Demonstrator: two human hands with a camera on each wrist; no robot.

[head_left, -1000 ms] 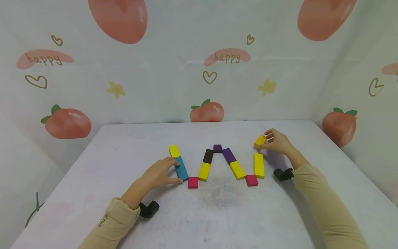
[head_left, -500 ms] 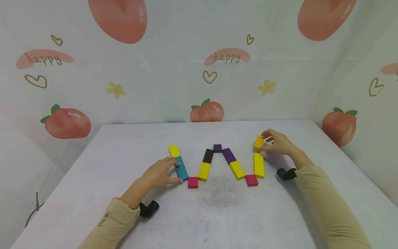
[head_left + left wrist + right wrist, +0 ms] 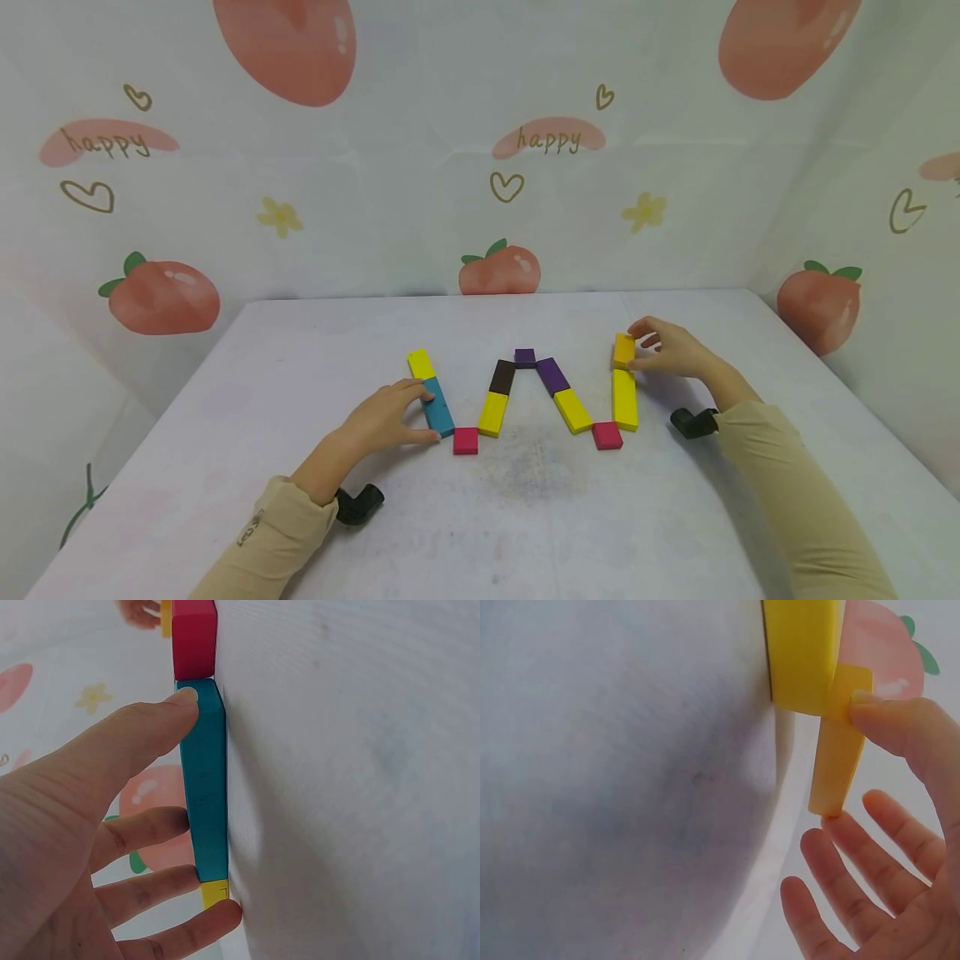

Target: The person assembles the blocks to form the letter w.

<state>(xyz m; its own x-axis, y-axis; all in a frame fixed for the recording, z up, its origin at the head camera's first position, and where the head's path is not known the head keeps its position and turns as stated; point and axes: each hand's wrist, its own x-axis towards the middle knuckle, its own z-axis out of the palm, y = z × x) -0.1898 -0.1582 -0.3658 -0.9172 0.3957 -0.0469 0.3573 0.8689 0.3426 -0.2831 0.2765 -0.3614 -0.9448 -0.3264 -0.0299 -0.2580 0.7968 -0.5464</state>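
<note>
My right hand [image 3: 672, 348] pinches an orange-yellow block [image 3: 623, 351] between thumb and a fingertip. In the right wrist view this block [image 3: 835, 765] hangs a little above the table, its near end by the end of a flat yellow block [image 3: 799, 656]. My left hand [image 3: 377, 417] rests on the teal block [image 3: 439, 408]: the thumb lies at its near end and the fingers reach along its side, fairly straight, in the left wrist view. A yellow block [image 3: 422, 363] adjoins the teal one's far end, and a red block [image 3: 466, 441] its near end.
More blocks make a zigzag row: brown [image 3: 502, 377], yellow [image 3: 493, 414], small dark purple [image 3: 525, 357], long purple [image 3: 552, 376], yellow [image 3: 573, 410] and red [image 3: 607, 435]. A patterned cloth [image 3: 390, 167] hangs behind the white table [image 3: 525, 533]. Dark wrist devices [image 3: 360, 504] sit near both cuffs.
My right hand has shifted slightly left and toward me, turning the orange-yellow block into line with the upright yellow block and lowering it toward that block's far end. My left hand stays put.
</note>
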